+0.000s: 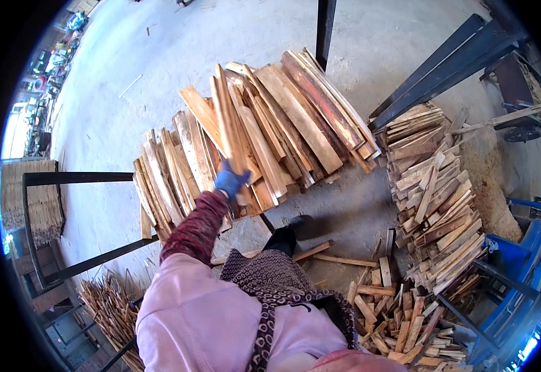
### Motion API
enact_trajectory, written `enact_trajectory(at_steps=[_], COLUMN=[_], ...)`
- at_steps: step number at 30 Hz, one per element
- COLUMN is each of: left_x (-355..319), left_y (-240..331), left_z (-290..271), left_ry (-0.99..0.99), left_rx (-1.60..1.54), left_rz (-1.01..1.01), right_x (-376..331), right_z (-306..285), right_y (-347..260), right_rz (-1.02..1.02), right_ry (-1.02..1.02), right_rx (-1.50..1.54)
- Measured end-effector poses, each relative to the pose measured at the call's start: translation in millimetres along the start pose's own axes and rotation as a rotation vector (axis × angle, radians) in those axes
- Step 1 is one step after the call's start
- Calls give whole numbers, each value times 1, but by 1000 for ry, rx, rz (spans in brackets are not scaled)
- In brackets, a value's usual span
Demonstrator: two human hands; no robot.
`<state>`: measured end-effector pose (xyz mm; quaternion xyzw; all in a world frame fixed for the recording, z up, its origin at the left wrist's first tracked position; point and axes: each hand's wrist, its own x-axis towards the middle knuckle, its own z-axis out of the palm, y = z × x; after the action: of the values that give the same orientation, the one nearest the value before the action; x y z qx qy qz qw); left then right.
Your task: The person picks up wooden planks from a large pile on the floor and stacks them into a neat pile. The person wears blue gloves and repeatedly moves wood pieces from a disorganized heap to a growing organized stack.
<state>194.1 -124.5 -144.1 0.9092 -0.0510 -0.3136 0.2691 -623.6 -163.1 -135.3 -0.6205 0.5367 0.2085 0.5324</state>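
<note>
My left hand (230, 181), in a blue glove with a red patterned sleeve behind it, is closed around a long narrow wooden plank (226, 115). The plank stands tilted up from a big heap of rough wooden planks (283, 130) leaning in a fan across a black metal frame (78, 178). My right hand is out of sight, hidden below my pink top and dark patterned apron at the bottom edge.
A tall stack of short boards (435, 198) stands at the right, with loose offcuts (382, 310) on the concrete floor below it. Thin sticks (106, 304) lie lower left. A blue machine (521, 266) and dark steel beams (438, 68) are at the right.
</note>
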Motion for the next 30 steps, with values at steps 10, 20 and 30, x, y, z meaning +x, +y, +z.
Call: enact_trajectory(at_steps=[10,20,30], left_x=[42,-221,-531], left_y=[51,98,141], left_z=[91,294,449], left_ry=[-120,-868,-1089], left_rx=[346,693,1005], left_rz=[426,292,575], right_x=[-110,-238,-367], right_z=[-19,195,344], right_y=[-72,69,398], right_rz=[352,570,793], right_ry=[424,888,1633], right_rx=[1108,1784,1327])
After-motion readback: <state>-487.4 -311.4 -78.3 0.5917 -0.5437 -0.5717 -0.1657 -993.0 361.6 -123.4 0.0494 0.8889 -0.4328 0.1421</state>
